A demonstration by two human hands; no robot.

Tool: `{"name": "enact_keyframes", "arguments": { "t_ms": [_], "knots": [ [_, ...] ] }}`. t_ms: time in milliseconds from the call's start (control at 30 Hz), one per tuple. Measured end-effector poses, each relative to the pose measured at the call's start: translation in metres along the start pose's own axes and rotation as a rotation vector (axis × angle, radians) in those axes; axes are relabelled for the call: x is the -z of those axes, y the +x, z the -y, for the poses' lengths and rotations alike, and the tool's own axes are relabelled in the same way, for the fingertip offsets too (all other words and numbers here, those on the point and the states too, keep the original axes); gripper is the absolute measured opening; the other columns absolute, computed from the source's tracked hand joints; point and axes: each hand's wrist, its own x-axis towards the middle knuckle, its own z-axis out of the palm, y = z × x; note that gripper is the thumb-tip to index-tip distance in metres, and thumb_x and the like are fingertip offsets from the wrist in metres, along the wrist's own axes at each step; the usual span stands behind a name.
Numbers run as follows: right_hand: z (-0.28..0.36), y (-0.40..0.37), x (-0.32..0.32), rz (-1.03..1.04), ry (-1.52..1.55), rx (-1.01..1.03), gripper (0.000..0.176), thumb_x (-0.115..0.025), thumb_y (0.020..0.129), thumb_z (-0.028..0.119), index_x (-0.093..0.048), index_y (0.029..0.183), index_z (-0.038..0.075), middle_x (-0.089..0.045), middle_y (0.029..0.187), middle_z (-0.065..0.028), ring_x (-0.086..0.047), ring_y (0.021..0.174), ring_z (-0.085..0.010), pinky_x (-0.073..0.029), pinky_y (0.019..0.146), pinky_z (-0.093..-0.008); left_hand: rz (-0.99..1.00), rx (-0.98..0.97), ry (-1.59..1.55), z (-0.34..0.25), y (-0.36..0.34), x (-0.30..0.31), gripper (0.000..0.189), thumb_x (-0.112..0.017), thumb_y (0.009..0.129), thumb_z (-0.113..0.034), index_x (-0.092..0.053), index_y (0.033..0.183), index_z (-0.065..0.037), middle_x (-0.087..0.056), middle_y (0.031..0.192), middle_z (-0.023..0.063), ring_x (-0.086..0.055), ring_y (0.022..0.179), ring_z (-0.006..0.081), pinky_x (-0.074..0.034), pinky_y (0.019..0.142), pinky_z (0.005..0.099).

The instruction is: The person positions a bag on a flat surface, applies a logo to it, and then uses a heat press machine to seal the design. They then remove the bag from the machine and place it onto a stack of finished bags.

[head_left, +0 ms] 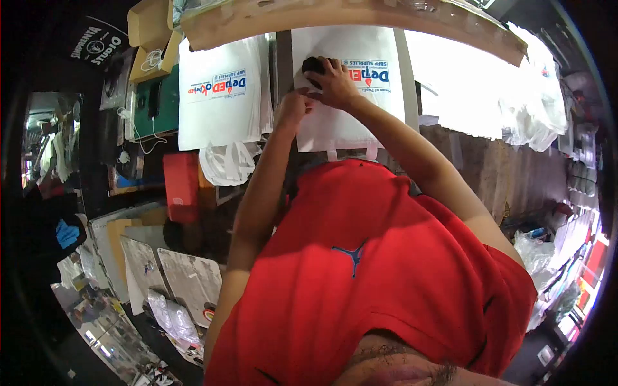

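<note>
A white bag (pixel 315 128) with a blue and red "DepED" print lies flat in front of me, its handles towards my body. My right hand (pixel 338 83) is closed over a rounded black object (pixel 313 66) resting on the bag beside the print; its kind cannot be made out. My left hand (pixel 295 108) is at the bag's left edge, fingers curled together, close to the right hand's fingertips. Whatever the left fingers may hold is hidden. Left of my arms lies a stack of similar white printed bags (pixel 212 116), with loose white handles (pixel 228 164) hanging towards me.
A long brown cardboard piece (pixel 347 26) spans the far side. An open cardboard box (pixel 151 38) with a white cable stands at the upper left, above a green surface (pixel 147 106). A red box (pixel 181 186) sits at left. Plastic bags (pixel 534 96) lie at right.
</note>
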Motion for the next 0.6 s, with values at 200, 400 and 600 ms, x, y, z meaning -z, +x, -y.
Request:
{"name": "enact_keyframes", "arguments": {
  "t_ms": [200, 400, 600],
  "knots": [
    [-0.040, -0.004, 0.008, -0.171, 0.111, -0.123, 0.033, -0.071, 0.085, 0.037, -0.071, 0.115, 0.023, -0.055, 0.129, -0.0204, -0.053, 0.113, -0.0445, -0.048, 0.096, -0.0522, -0.075, -0.075, 0.138, -0.023, -0.037, -0.005, 0.030, -0.065, 0.091, -0.018, -0.066, 0.117, -0.003, -0.066, 0.096, 0.0046, -0.063, 0.083, 0.0139, -0.051, 0.074, 0.0284],
    [-0.152, -0.067, 0.083, -0.375, 0.302, -0.687, 0.045, -0.076, 0.082, 0.029, -0.065, 0.120, 0.008, -0.063, 0.118, -0.0226, -0.062, 0.109, -0.0382, -0.051, 0.093, -0.0434, 0.010, -0.063, 0.185, 0.002, -0.075, 0.033, 0.027, -0.065, 0.095, -0.028, -0.068, 0.099, -0.002, -0.067, 0.084, 0.0031, -0.061, 0.073, 0.0113, -0.049, 0.068, 0.0269],
    [-0.253, -0.250, 0.130, -0.489, 0.853, -1.195, 0.062, -0.080, 0.083, 0.025, -0.056, 0.134, -0.002, -0.065, 0.117, -0.0141, -0.062, 0.105, -0.0215, -0.050, 0.090, -0.0332, -0.017, 0.180, 0.239, 0.043, -0.109, 0.066, 0.029, -0.066, 0.095, -0.032, -0.067, 0.094, -0.003, -0.068, 0.084, 0.0034, -0.063, 0.076, 0.0119, -0.049, 0.071, 0.0262]
  ]
}}
